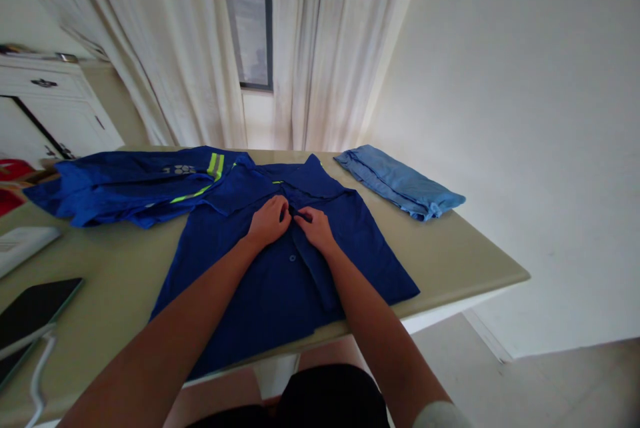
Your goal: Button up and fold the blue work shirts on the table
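Observation:
A dark blue polo shirt [260,281] lies face up on the beige table [450,255], its hem hanging over the near edge. My left hand [269,220] and my right hand [314,227] meet at the shirt's button placket just below the collar. Both hands are closed in a pinch on the placket fabric, fingertips touching each other. A button shows on the placket just below my hands.
A second dark blue garment with yellow-green stripes [135,185] lies crumpled at the back left. A folded light blue garment [400,181] sits at the back right. A dark tablet [30,315] and white cable lie near left. White curtains and a cabinet [50,108] stand behind.

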### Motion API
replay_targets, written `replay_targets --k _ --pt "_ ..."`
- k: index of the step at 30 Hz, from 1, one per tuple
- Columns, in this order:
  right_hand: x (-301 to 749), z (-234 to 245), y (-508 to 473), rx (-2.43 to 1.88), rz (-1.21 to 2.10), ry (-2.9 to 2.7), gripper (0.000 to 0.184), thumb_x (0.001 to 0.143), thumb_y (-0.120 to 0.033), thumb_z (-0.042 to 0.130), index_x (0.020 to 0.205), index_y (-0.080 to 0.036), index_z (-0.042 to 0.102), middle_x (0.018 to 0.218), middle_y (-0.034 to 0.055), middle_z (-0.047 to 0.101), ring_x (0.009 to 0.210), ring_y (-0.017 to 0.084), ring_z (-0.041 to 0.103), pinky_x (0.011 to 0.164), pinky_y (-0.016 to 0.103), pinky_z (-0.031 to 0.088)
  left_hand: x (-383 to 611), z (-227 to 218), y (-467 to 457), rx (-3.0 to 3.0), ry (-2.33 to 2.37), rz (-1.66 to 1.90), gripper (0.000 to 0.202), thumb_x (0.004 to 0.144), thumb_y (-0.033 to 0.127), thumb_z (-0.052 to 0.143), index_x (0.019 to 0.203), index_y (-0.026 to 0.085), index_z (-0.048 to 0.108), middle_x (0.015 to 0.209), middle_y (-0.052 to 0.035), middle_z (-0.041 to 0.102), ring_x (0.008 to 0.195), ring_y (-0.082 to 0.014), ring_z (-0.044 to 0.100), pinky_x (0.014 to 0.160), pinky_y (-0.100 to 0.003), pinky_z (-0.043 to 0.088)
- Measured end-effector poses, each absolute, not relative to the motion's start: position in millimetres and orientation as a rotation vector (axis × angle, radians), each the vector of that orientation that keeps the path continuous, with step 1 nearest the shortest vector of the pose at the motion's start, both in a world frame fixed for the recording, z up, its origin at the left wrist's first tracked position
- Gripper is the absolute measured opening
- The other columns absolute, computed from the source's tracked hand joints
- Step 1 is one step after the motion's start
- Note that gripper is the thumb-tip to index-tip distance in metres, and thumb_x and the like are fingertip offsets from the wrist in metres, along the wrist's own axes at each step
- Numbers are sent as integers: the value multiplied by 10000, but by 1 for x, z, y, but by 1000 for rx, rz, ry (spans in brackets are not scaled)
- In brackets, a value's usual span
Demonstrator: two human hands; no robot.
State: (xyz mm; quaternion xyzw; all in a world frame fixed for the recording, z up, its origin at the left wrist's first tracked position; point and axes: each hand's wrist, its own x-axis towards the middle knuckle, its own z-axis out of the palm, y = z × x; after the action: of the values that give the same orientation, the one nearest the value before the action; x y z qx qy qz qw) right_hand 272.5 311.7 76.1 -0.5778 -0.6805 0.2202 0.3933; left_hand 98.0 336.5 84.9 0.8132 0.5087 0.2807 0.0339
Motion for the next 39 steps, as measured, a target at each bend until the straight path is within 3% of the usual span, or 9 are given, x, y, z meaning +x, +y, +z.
replay_targets --k 3,8,13,20,25,27,31,34,39 --pt "278 76 317 -1370 740 -1643 195 903 -278 627 986 -206 789 939 21 776 860 194 685 840 295 515 92 82 322 2606 1477 718 183 953 294 497 1010 233 660 1054 -83 666 1045 -267 608 907 -386 508" --pt "282 75 316 -1339 930 -1564 213 904 -266 605 983 -214 796 888 -4 768 817 185 679 757 273 505 79 78 312 2591 1244 692 233 961 338 570 1117 215 691 1193 -77 675 1101 -252 615 1029 -403 474" --pt "278 80 310 -1375 680 -1732 153 922 -203 633 982 -215 774 919 6 743 876 175 659 852 293 486 80 83 313 2560 1315 723 169 982 267 524 1012 203 678 1031 -78 708 1001 -255 639 957 -412 493" --pt "271 88 299 -1357 472 -1958 194 953 -171 626 1072 -213 772 1046 45 765 935 182 678 891 294 479 88 86 311 2413 1452 838 155 966 239 557 1031 202 693 998 -59 750 917 -222 690 877 -347 513" --pt "265 97 290 -1471 439 -1966 229 924 -171 630 1071 -230 796 918 28 771 793 182 664 795 283 463 88 88 308 2643 1494 689 200 1002 239 508 1075 204 691 1025 -81 735 994 -247 662 884 -351 499" --pt "263 100 288 -1488 472 -1952 194 944 -229 617 979 -219 808 795 19 741 703 174 628 722 276 434 89 89 306 2718 1533 582 211 1012 216 475 1063 201 679 1004 -91 723 983 -254 648 845 -351 495" --pt "262 98 293 -1438 672 -1769 362 985 -316 528 751 -191 774 671 9 673 647 157 580 647 261 392 92 93 302 2828 1573 538 239 1009 151 427 1040 190 661 1020 -116 696 997 -270 617 847 -365 485" --pt "262 91 303 -1380 873 -1540 251 913 -249 561 816 -188 785 692 -5 680 658 150 579 634 243 405 94 96 301 2890 1546 662 233 1012 177 430 1045 187 661 1066 -135 663 1024 -285 592 890 -397 473" --pt "264 79 315 -1359 1016 -1443 164 813 -222 641 909 -179 768 652 -21 639 564 122 514 539 222 356 95 97 302 2798 1482 734 236 1026 208 407 1019 196 643 960 -101 652 941 -258 606 887 -382 467"
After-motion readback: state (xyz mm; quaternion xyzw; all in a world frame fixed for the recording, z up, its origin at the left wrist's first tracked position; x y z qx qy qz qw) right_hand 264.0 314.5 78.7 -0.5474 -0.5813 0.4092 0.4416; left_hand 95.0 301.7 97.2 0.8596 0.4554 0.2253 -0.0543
